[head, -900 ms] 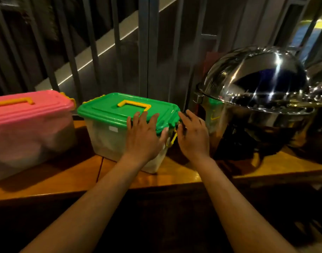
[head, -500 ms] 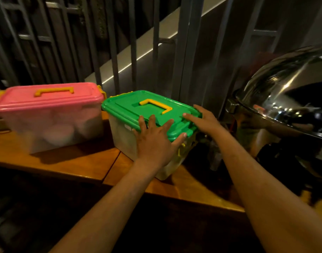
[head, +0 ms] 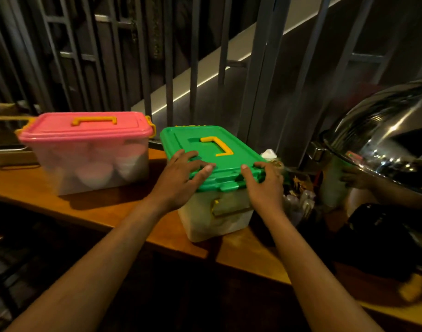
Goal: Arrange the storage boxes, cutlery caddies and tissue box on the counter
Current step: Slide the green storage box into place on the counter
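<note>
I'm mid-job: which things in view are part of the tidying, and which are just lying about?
Part of the job:
green-lidded box, with the left hand resting on its lid and the right hand gripping the lid edge
pink-lidded box
counter

Just lying about:
domed steel food warmer
metal tray, far left
loose packets, right of the green-lidded box

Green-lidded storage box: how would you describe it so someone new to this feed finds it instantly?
On the long wooden counter, look between the shiny steel domed dish at right and the pink-lidded clear plastic box at left. There stands the clear plastic box with a green lid and yellow handle. Its neighbour's lid is pink, and only this one has the left hand and right hand on it.
</note>
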